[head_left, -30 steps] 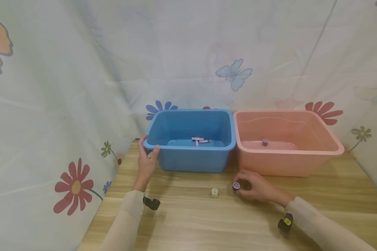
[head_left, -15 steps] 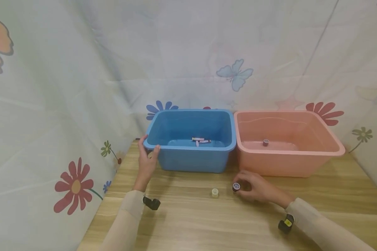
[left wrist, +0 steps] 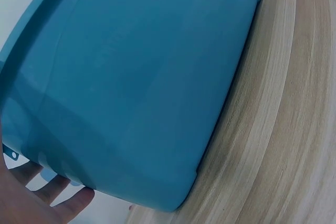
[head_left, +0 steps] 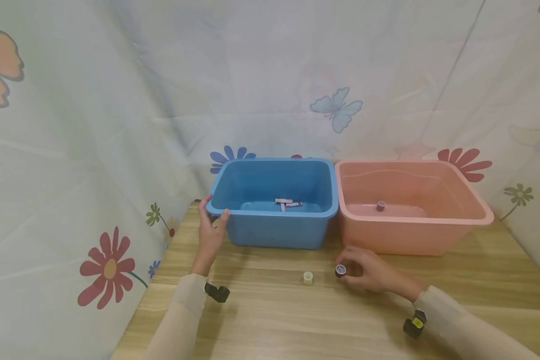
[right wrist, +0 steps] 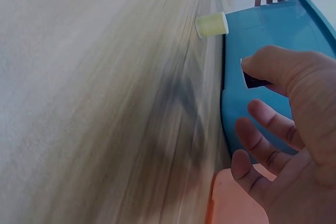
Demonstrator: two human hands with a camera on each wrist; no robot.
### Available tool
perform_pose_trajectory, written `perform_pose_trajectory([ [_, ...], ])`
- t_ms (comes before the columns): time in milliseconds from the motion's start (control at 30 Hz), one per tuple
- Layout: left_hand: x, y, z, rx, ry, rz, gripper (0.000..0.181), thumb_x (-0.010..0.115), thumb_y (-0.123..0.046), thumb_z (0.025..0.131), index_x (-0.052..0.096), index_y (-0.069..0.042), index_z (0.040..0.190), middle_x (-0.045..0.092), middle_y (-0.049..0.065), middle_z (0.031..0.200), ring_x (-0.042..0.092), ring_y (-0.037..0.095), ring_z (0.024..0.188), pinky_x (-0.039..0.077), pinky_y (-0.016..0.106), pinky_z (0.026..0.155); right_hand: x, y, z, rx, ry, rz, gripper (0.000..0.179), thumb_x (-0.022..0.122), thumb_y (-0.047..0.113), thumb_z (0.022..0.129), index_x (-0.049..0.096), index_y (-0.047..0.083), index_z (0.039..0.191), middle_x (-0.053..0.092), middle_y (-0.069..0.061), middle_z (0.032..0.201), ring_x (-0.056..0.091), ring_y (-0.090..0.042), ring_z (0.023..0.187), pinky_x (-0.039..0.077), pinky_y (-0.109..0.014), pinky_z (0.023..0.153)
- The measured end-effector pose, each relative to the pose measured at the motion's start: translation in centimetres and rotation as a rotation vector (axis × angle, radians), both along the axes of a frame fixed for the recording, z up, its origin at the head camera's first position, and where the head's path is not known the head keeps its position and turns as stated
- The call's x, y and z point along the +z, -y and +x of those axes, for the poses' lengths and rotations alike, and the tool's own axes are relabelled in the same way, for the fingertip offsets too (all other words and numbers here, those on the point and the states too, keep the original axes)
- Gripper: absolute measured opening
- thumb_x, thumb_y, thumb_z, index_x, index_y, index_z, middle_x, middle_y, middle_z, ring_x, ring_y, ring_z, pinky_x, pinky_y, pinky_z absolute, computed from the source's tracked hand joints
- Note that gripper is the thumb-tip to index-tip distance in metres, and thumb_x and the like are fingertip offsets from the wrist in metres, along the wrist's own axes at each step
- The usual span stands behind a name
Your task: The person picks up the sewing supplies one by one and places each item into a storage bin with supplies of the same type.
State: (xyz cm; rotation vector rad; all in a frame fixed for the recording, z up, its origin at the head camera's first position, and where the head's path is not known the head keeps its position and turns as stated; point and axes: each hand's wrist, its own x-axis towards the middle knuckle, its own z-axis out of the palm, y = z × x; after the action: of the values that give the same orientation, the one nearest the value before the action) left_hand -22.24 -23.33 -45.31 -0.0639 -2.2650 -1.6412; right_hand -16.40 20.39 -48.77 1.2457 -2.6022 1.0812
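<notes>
My left hand [head_left: 210, 240] grips the near left corner of a blue plastic tub [head_left: 276, 231], thumb at the front rim. In the left wrist view, fingers [left wrist: 73, 203] lie along the tub's side. A small dark spool of thread [head_left: 340, 270] with a pale end is pinched between thumb and fingers of my right hand [head_left: 371, 271], close over the table in front of the tubs. The right wrist view shows the thumb on the spool, its other fingers loosely bent. A pale yellow spool of thread [right wrist: 212, 25] stands on the wood to the left of that hand.
Next to the blue tub stands a pink tub [head_left: 396, 236] with one small dark spool [head_left: 380, 205] inside. Small slim pale sticks [head_left: 284, 201] lie on the blue tub's floor. Behind both hangs a white curtain [head_left: 270, 75] with printed flowers and butterflies.
My right hand has shifted very slightly right and nearer with the dark spool. The left hand keeps its grip on the blue tub.
</notes>
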Motion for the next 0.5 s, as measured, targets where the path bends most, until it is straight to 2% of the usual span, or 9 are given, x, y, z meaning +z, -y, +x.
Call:
perform_pose_trajectory([
  [267, 0.1, -0.1, 0.1, 0.000, -0.009, 0.008, 0.071, 0.062, -0.045, 0.101, 0.022, -0.030, 0.159, 0.035, 0.015, 0.160, 0.045, 0.041, 0.136, 0.042, 0.064, 0.103, 1.1, -0.3, 0.4, -0.011, 0.023, -0.009, 0.030, 0.086, 0.011, 0.082, 0.070, 0.015, 0.107, 0.058, 0.012, 0.094, 0.060, -0.020, 0.078, 0.051, -0.034, 0.065],
  [500, 0.0, 0.0, 0.1, -0.004, -0.002, 0.007, 0.071, 0.062, -0.045, 0.101, 0.022, -0.032, 0.159, 0.034, 0.014, 0.161, 0.045, 0.041, 0.136, 0.043, 0.065, 0.102, 2.1, -0.7, 0.5, -0.030, 0.047, 0.026, 0.029, 0.085, 0.014, 0.085, 0.069, 0.021, 0.109, 0.057, 0.014, 0.094, 0.059, -0.019, 0.077, 0.050, -0.031, 0.062],
])
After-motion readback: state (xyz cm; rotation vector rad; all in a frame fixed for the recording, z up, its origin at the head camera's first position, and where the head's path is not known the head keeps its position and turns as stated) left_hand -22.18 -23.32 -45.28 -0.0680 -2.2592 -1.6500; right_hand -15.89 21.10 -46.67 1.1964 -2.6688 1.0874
